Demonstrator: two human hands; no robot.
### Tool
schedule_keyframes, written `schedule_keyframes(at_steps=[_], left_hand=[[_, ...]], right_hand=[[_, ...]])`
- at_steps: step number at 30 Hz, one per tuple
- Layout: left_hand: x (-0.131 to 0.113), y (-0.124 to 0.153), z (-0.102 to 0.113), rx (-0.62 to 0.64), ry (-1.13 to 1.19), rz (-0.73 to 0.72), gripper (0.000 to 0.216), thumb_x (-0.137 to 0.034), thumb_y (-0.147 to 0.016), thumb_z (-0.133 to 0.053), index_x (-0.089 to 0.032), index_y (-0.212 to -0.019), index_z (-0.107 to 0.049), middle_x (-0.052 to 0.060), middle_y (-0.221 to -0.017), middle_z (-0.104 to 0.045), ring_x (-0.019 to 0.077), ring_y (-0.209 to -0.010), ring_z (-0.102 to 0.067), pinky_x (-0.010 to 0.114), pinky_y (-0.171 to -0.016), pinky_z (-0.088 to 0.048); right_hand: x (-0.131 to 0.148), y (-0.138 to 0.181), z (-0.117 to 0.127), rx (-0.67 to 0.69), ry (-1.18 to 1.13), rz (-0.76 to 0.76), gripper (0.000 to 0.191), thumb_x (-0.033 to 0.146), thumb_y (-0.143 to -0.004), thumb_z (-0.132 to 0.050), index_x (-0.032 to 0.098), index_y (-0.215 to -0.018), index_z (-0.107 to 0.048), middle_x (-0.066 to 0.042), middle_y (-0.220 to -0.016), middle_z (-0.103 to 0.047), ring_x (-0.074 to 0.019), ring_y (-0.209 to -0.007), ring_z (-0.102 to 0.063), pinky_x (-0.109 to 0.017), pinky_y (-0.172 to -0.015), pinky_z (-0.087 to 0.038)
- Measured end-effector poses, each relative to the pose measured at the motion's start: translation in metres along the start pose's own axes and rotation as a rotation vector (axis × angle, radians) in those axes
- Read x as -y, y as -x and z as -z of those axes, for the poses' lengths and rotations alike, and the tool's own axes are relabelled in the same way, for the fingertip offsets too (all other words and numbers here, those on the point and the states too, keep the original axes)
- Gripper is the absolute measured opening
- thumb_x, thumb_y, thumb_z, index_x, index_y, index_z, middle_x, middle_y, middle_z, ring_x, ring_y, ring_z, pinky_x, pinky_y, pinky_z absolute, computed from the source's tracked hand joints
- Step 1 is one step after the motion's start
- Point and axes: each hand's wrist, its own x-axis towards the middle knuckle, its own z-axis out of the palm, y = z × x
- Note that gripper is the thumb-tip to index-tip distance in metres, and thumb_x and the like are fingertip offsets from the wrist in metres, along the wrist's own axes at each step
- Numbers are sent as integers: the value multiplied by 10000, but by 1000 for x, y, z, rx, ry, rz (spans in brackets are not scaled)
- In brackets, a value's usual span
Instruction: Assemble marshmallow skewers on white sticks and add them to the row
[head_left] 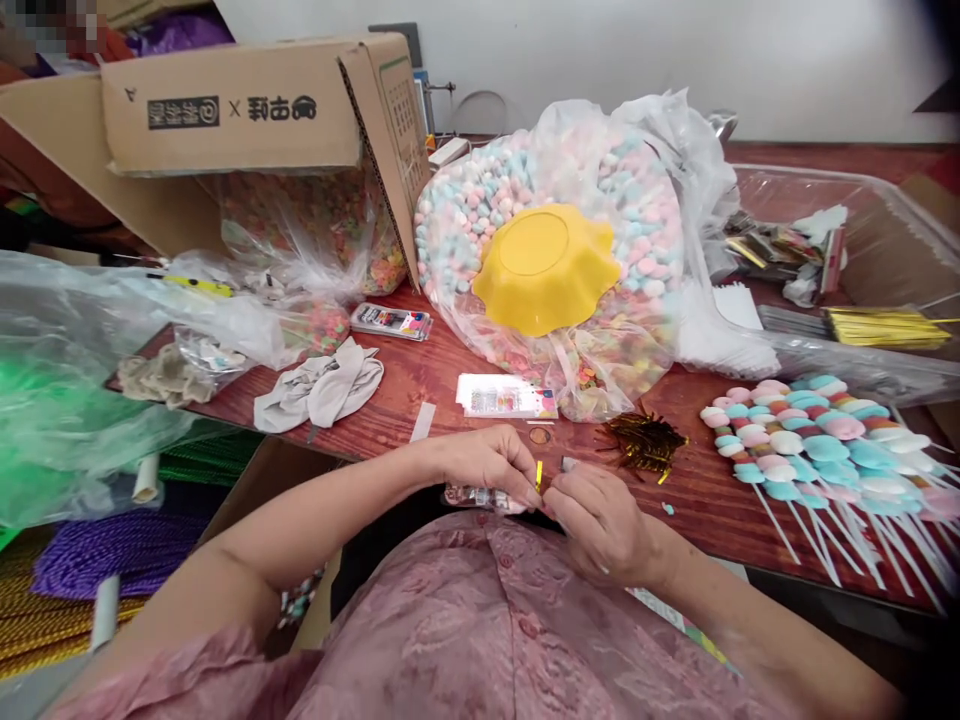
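Observation:
My left hand [495,468] and my right hand [604,515] meet at the table's front edge, fingertips pinched close together. A short gold twist tie [538,474] sticks up between them. A clear wrapped packet [480,497] with pinkish contents reaches out under my left hand; its gathered end is hidden by the fingers. Both hands are closed at the tie, and the exact grip of each is partly covered. Just beyond my right hand lies a loose pile of gold twist ties [645,443]. Printed cards [506,398] lie ahead of my left hand.
Marshmallow skewers [832,440] are heaped at right. A yellow scalloped bowl [547,268] rests upside down on a big candy bag [645,200]. At back left stands a cardboard box [240,110]; a clear bin [825,350] is at right. Grey cloth gloves [322,388] lie left.

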Motion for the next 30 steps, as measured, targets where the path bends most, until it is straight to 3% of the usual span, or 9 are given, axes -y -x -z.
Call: schedule_keyframes(at_steps=[3, 6, 10, 16, 19, 22, 25, 28, 30], left_hand=[[-2, -1, 5, 145, 135, 189, 206, -355, -582, -830, -177, -610, -732, 10, -515, -610, 106, -423, -489, 219, -407, -355], [-1, -3, 6, 248, 147, 242, 192, -322, -543, -862, -180, -597, -746, 20, -501, -632, 113, -395, -499, 215, -369, -356], [3, -7, 6, 302, 130, 222, 173, -268, -515, -877, -180, -570, -738, 25, -506, -651, 129, -415, -542, 217, -376, -398], [6, -10, 3, 396, 77, 188, 222, -271, -493, -900, -186, -616, -736, 46, -602, -699, 190, -526, -630, 301, -486, -510], [0, -7, 15, 409, -9, 127, 211, -324, -559, -868, -196, -674, -746, 28, -639, -706, 190, -569, -635, 301, -529, -510], [-13, 3, 36, 284, -214, 51, 233, -345, -524, -873, -198, -657, -750, 7, -601, -678, 182, -534, -601, 278, -508, -463], [-37, 20, 41, -15, -566, -81, 269, -376, -495, -884, -195, -544, -691, -17, -499, -578, 142, -476, -509, 254, -492, -387], [-59, 38, 12, -411, -1017, -336, 165, -310, -698, -768, -189, -630, -679, 30, -643, -620, 171, -656, -536, 288, -642, -409], [-60, 44, -15, -456, -1227, -442, 198, -170, -865, -547, -188, -721, -681, 77, -769, -656, 203, -785, -558, 339, -741, -417]], right_hand=[[4, -4, 5, 23, 87, 232, 213, 72, -871, -430, 160, -929, -615, -44, -669, -573, -164, -617, -500, -324, -615, -417], [4, -10, 8, 82, 73, 355, 247, 94, -893, -413, 98, -1018, -626, -80, -706, -605, -171, -614, -504, -338, -589, -409], [4, -10, 5, 110, 16, 364, 296, 93, -902, -400, 101, -1107, -614, -75, -727, -625, -169, -612, -507, -334, -571, -399], [9, -9, -5, 130, -46, 315, 216, 124, -914, -431, 153, -986, -632, -30, -653, -575, -149, -562, -472, -325, -526, -318], [11, -17, -3, 89, 30, 255, 184, 120, -917, -451, 190, -909, -621, -37, -718, -626, -145, -623, -514, -324, -570, -327], [12, -24, 2, 73, 138, 205, 155, 99, -909, -486, 189, -863, -604, -54, -823, -672, -158, -718, -556, -335, -633, -336], [8, -27, 2, 147, 190, 149, 161, 105, -907, -486, 186, -817, -593, -27, -708, -615, -153, -651, -500, -337, -628, -309], [-5, -29, -1, 130, 135, -47, 226, 132, -915, -421, 191, -752, -567, -22, -656, -559, -149, -609, -452, -321, -604, -299], [-14, -34, 1, 49, -17, -276, 254, 168, -923, -402, 193, -709, -537, -16, -643, -545, -140, -606, -461, -297, -593, -320]])
